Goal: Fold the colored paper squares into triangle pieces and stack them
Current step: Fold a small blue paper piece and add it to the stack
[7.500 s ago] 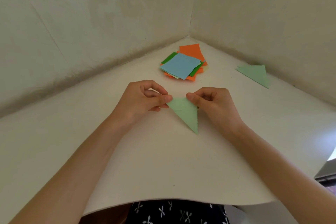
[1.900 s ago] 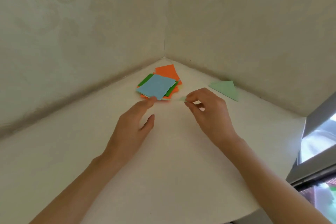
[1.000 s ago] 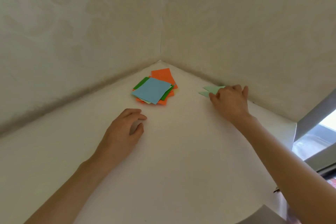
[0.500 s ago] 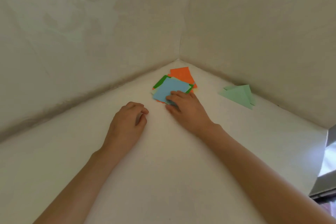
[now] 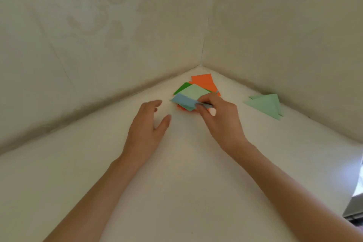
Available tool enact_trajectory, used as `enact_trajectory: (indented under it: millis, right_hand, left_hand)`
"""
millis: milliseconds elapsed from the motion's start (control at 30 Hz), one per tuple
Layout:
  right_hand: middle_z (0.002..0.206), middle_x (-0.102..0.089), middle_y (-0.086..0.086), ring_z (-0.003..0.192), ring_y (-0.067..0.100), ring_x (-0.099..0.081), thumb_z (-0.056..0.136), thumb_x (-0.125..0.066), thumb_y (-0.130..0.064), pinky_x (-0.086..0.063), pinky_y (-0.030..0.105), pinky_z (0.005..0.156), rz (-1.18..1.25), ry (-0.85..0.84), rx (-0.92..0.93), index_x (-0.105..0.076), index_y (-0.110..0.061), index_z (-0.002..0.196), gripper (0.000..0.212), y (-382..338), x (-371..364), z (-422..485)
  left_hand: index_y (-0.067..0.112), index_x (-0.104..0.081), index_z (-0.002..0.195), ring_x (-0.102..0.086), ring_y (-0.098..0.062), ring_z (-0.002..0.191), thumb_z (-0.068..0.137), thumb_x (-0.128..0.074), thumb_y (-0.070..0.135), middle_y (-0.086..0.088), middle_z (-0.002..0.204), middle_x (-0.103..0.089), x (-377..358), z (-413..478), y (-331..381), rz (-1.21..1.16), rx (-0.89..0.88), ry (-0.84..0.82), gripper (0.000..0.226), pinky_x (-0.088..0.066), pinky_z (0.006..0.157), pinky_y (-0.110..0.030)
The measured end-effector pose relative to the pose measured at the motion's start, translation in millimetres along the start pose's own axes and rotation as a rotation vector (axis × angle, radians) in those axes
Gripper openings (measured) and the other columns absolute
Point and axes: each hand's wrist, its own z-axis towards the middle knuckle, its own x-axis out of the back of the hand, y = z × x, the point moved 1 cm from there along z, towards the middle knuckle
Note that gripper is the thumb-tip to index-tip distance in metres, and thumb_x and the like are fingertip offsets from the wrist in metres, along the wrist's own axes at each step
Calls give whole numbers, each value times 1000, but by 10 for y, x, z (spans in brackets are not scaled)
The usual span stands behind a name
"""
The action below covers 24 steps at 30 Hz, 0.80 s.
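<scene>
Right hand (image 5: 222, 122): pinching blue square (image 5: 182, 101) atop paper pile (image 5: 203, 81). Left hand (image 5: 147, 129): fingers spread, empty, pile's 8 o'clock. Green triangles (image 5: 265, 105): 3 o'clock.

No text, labels, numbers or signs readable. Light blue paper square (image 5: 183, 101), stack of orange and green paper squares (image 5: 203, 82) and folded pale green paper triangles (image 5: 265, 105) are blank; cream wall (image 5: 98, 25) shows only embossed swirls.

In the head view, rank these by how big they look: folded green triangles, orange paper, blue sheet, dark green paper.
1. folded green triangles
2. orange paper and blue sheet: too alike to split; the right hand hides part of the blue
3. dark green paper, only a corner showing
</scene>
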Motion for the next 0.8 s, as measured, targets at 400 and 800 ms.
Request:
enact_trajectory:
  millis: [400, 800]
  right_hand:
    - [77, -68, -8, 75, 2, -58, 87, -63, -13, -42, 11, 70, 275, -142, -336, -55, -25, 103, 22, 70, 182, -222]
    - [90, -69, 6, 96, 24, -61, 87, -56, -10, -23, 38, 111, -443, -149, 522, -72, -11, 91, 16, 165, 161, -262]
  left_hand:
    - [13, -67, 81, -54, -6, 56, 88, -65, 15, 6, 65, -68, 111, -15, 235, -499, 233, -223, 8, -40, 47, -17]
    - [22, -67, 89, -59, 1, 70, 87, -68, 21, 11, 85, -67, 93, 13, 115, -325, 226, -155, 2, -44, 68, -14]
